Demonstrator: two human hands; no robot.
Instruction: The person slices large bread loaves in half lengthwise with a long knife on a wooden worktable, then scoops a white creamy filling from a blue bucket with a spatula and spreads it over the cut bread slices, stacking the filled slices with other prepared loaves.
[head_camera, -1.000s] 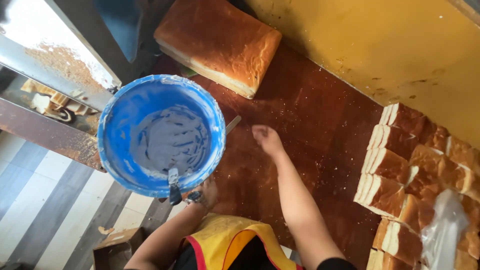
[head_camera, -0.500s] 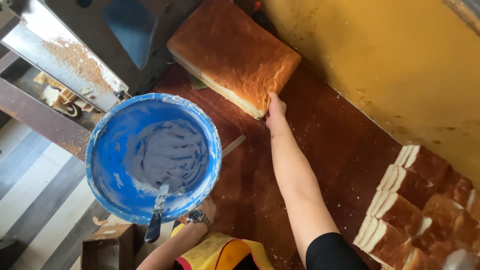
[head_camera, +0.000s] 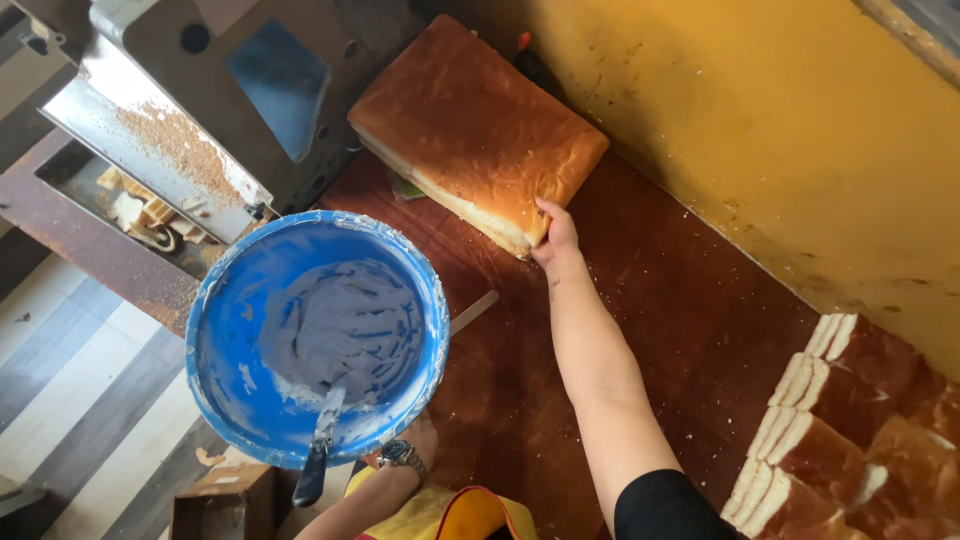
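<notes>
While the left hand is gripping the blue bucket, the right hand is grasping the loaf, risking tearing its soft corner

Your right hand is no longer hovering open over the bare surface: it now reaches out along a straightened arm and grips the near corner of the big brown loaf. The blue bucket sits lower and closer to you than before, and the knife in it now leans out over the near rim.
</notes>
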